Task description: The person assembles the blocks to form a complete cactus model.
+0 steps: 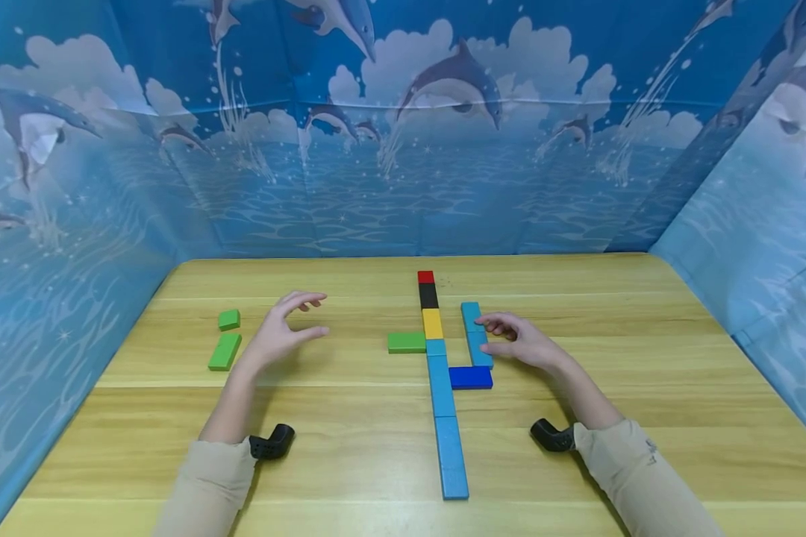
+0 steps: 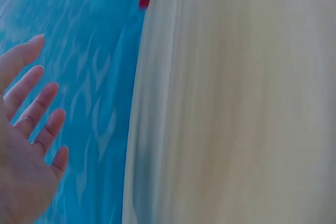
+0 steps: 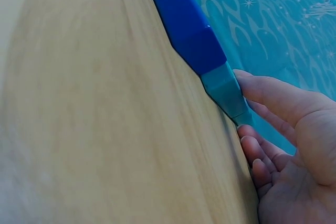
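Two light blue blocks, a far one (image 1: 471, 315) and a nearer one (image 1: 479, 350), lie end to end in a slightly slanted line. My right hand (image 1: 520, 341) is at their right side, its fingertips by the far block and its thumb at the nearer one. In the right wrist view the thumb (image 3: 262, 88) meets the light blue block (image 3: 223, 92), fingers loosely bent. A dark blue block (image 1: 471, 378) sits crosswise below them. My left hand (image 1: 278, 335) hovers over the table's left part, fingers spread and holding nothing; the left wrist view shows its palm (image 2: 23, 177).
A long line of blocks runs down the middle: red (image 1: 426, 277), black (image 1: 428, 295), yellow (image 1: 433, 324), then several light blue (image 1: 441, 388). A green block (image 1: 406, 343) adjoins it on the left. Two loose green blocks (image 1: 225, 352) lie far left. A dolphin-print curtain (image 1: 403, 201) surrounds the table.
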A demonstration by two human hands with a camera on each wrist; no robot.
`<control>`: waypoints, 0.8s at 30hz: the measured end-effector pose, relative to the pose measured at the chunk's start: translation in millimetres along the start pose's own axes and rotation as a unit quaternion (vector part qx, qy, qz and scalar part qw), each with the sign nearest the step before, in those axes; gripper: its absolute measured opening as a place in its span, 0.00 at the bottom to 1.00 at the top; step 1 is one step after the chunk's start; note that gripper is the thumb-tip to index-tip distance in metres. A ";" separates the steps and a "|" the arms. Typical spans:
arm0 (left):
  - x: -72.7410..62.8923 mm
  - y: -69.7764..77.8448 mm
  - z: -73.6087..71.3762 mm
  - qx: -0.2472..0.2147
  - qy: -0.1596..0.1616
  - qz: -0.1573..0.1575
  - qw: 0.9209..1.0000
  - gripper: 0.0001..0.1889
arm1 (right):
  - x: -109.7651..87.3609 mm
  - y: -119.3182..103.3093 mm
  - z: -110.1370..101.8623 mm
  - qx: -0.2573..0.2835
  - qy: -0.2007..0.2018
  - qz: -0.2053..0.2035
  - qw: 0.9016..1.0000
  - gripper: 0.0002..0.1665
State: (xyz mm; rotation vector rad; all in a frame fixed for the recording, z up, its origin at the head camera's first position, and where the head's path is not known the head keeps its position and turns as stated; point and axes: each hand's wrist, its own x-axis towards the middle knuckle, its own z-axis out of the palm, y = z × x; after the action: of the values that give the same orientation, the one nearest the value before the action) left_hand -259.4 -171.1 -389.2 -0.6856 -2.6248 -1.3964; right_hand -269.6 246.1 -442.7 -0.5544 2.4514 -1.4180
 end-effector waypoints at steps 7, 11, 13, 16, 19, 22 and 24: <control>-28.4 -42.3 -39.7 0.030 0.032 -0.029 0.999 0.28 | -0.1 -2.2 0.3 0.003 0.000 0.002 1.000 0.29; -48.3 -56.6 -60.2 0.044 0.031 -0.063 0.997 0.29 | -0.3 -2.6 0.2 0.005 0.000 0.004 1.000 0.29; -58.1 -61.8 -68.3 0.053 0.030 -0.078 0.995 0.30 | -0.5 -2.6 0.2 0.005 0.000 0.003 1.000 0.29; -71.1 -68.4 -77.1 0.062 0.030 -0.088 0.994 0.30 | -0.8 -2.6 0.1 0.001 0.001 0.001 1.000 0.29; -81.5 -74.4 -83.0 0.059 0.031 -0.098 0.993 0.31 | -0.9 -2.9 0.1 0.000 0.002 0.000 1.000 0.29; -88.5 -79.7 -87.0 0.055 0.024 -0.118 0.991 0.34 | -1.1 -2.9 0.2 -0.001 0.004 0.000 1.000 0.29; -91.0 -82.0 -89.4 0.056 0.014 -0.138 0.989 0.36 | -1.2 -2.8 0.3 -0.001 0.005 0.000 1.000 0.29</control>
State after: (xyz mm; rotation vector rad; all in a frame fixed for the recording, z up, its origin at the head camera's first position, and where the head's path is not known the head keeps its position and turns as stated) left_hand -224.4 -313.9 -426.0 -0.2958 -2.8331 -1.2927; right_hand -267.9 245.2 -440.4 -0.5480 2.4614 -1.4219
